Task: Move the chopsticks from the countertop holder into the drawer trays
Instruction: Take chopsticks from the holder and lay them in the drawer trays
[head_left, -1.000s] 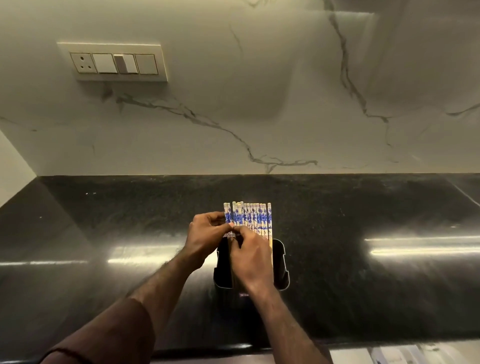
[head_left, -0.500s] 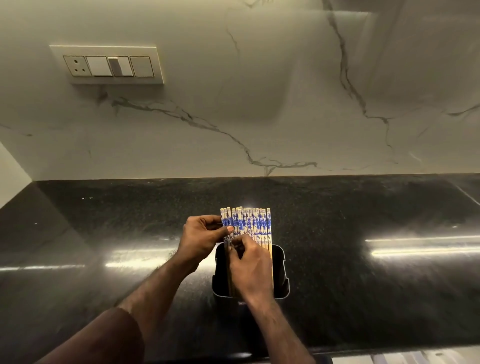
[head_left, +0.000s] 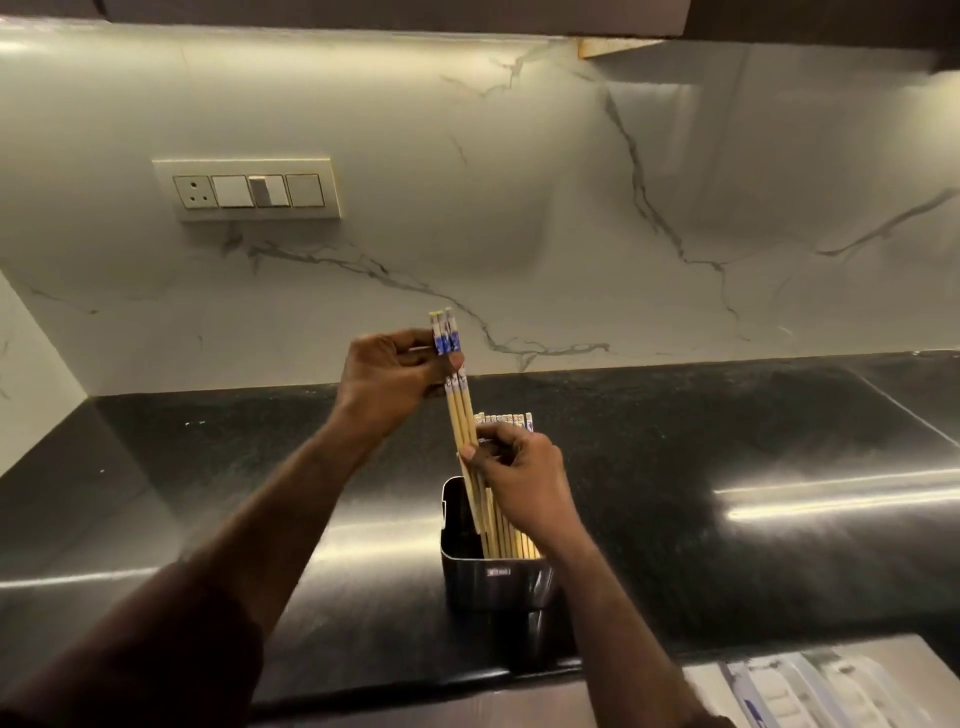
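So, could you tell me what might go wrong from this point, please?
1. The left hand pinches three chopsticks only near their patterned tops, and their tips are still inside the black holder. Tilting them before they clear the rim could tip the holder.
2. The right hand is touching the remaining chopsticks; these could be dragged up and scatter across the glossy countertop.
3. The pinched bundle could fan apart and one could slip out.

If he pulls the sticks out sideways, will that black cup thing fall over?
It might. The black holder looks tall and narrow, and the remaining chopsticks rise well above its rim, so a sideways tug could tip it. The right hand rests on those chopsticks, which probably steadies it while the left hand lifts a few chopsticks upward.
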